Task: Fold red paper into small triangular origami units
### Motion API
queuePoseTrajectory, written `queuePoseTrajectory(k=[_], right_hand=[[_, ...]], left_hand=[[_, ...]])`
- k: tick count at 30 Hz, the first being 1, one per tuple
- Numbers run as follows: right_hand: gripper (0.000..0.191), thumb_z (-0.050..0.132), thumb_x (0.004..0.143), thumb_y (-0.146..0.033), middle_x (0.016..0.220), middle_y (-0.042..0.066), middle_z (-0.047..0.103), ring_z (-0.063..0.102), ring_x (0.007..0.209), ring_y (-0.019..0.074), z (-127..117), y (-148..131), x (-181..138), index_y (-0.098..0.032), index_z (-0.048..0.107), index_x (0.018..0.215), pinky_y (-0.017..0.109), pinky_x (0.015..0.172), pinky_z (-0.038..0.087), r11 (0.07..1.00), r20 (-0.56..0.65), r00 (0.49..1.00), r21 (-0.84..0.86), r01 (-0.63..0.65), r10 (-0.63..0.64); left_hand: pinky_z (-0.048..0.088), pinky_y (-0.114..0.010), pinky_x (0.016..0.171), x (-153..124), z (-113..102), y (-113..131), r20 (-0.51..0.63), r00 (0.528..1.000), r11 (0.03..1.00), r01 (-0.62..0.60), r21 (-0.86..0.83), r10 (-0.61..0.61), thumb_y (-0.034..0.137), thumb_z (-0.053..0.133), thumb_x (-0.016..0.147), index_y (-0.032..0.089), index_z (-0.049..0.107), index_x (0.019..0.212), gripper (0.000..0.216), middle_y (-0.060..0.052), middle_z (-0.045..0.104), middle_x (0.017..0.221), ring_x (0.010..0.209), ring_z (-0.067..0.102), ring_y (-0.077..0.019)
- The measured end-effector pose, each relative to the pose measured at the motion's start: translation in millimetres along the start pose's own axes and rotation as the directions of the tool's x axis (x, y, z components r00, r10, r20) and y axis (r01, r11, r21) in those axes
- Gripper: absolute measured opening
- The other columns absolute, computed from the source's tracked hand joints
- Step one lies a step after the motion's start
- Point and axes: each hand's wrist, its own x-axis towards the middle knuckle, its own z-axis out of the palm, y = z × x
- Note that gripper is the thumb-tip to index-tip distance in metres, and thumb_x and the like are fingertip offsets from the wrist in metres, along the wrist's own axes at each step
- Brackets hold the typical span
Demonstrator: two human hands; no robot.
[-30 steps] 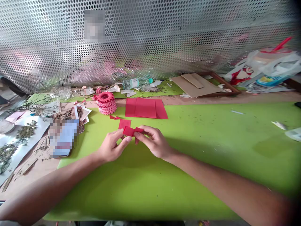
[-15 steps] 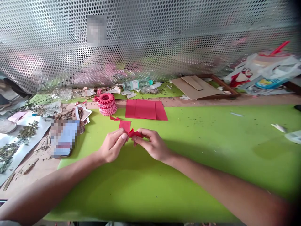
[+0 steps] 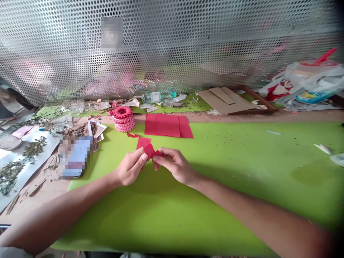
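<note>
Between my two hands is a small piece of folded red paper [image 3: 149, 151], held just above the green mat [image 3: 172, 215]. My left hand [image 3: 132, 165] pinches its left side, thumb on top. On the right, my right hand [image 3: 176, 164] grips the other end between thumb and fingers. Just beyond my left hand lies a small red paper square [image 3: 143, 142], partly covered. A few folded red paper pieces [image 3: 132, 135] lie behind it. Larger red paper sheets [image 3: 168, 125] overlap farther back. To their left stands a round stack of pink and red folded paper [image 3: 124, 119].
A phone [image 3: 76, 157] lies at the left, near photos and dried plant bits. Along the perforated metal wall [image 3: 172, 46] are a plastic bottle [image 3: 158, 96], cardboard [image 3: 228, 100] and a plastic bag with a cup [image 3: 311, 82]. White scraps lie on the mat's right side.
The red paper between my hands has turned, now showing a flatter, wider face toward me. Both hands stay in nearly the same place. The view has shifted slightly.
</note>
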Motion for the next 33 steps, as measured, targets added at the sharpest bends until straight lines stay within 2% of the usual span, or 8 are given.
queuePoseTrajectory(k=[5, 10, 14, 18, 24, 33], right_hand=[[0.021, 0.064, 0.09, -0.037, 0.071, 0.0, 0.064, 0.061, 0.067, 0.0144, -1.3, -1.9, 0.2, -0.019, 0.068, 0.082, 0.029, 0.069, 0.049, 0.999, 0.029, 1.0, 0.034, 0.011, -0.012], [0.025, 0.064, 0.09, -0.042, 0.069, 0.0, 0.063, 0.061, 0.066, 0.0151, -2.2, -1.6, -1.2, -0.018, 0.068, 0.083, 0.029, 0.067, 0.048, 1.0, 0.024, 1.0, -0.007, -0.015, 0.015], [0.027, 0.064, 0.089, -0.044, 0.074, 0.002, 0.065, 0.062, 0.067, 0.016, -2.0, 0.3, -1.9, -0.018, 0.068, 0.084, 0.03, 0.066, 0.05, 0.998, 0.029, 0.999, -0.056, -0.02, 0.022], [0.023, 0.062, 0.091, -0.039, 0.076, 0.002, 0.066, 0.062, 0.069, 0.0154, -0.4, -0.6, -2.6, -0.018, 0.068, 0.083, 0.029, 0.069, 0.05, 0.995, 0.011, 1.0, -0.103, 0.002, -0.001], [0.017, 0.063, 0.09, -0.033, 0.075, 0.001, 0.066, 0.063, 0.071, 0.0156, 0.5, -1.2, -3.7, -0.017, 0.067, 0.085, 0.027, 0.069, 0.05, 0.981, -0.033, 0.999, -0.194, -0.001, -0.005], [0.016, 0.061, 0.09, -0.031, 0.078, 0.001, 0.069, 0.063, 0.074, 0.016, -1.0, -1.9, -4.4, -0.017, 0.068, 0.085, 0.026, 0.07, 0.049, 0.968, -0.026, 1.0, -0.25, -0.016, 0.01]], left_hand=[[0.038, -0.024, 0.055, 0.2, 2.0, -2.8, -0.015, 1.0, 1.0, -0.015, 0.015, 0.016, 0.05, 0.03, 0.102, 0.019, 0.045, 0.076, 0.043, 0.001, 0.05, 0.062, 0.056, 0.046, -0.0116], [0.038, -0.022, 0.057, 3.4, 1.5, -1.8, 0.003, 0.999, 0.999, -0.049, 0.018, 0.049, 0.051, 0.034, 0.101, 0.017, 0.052, 0.079, 0.044, 0.002, 0.053, 0.065, 0.056, 0.046, -0.0103], [0.038, -0.022, 0.059, 5.2, -1.0, 3.2, 0.028, 1.0, 1.0, -0.002, 0.021, 0.002, 0.05, 0.039, 0.1, 0.016, 0.055, 0.083, 0.042, 0.002, 0.054, 0.067, 0.058, 0.048, -0.0103], [0.038, -0.021, 0.06, 5.8, -1.4, 6.9, 0.068, 0.998, 1.0, 0.01, 0.011, -0.011, 0.043, 0.037, 0.102, 0.016, 0.056, 0.08, 0.04, 0.002, 0.055, 0.067, 0.058, 0.047, -0.0091], [0.036, -0.02, 0.056, 7.8, 1.2, 9.8, 0.037, 0.999, 1.0, 0.02, 0.009, -0.02, 0.039, 0.042, 0.101, 0.015, 0.056, 0.076, 0.037, 0.003, 0.054, 0.064, 0.056, 0.046, -0.0082], [0.035, -0.02, 0.052, 6.8, 1.2, 9.5, 0.061, 0.997, 0.997, 0.057, -0.043, -0.055, 0.039, 0.039, 0.102, 0.015, 0.059, 0.078, 0.04, 0.004, 0.05, 0.06, 0.051, 0.044, -0.0074]])
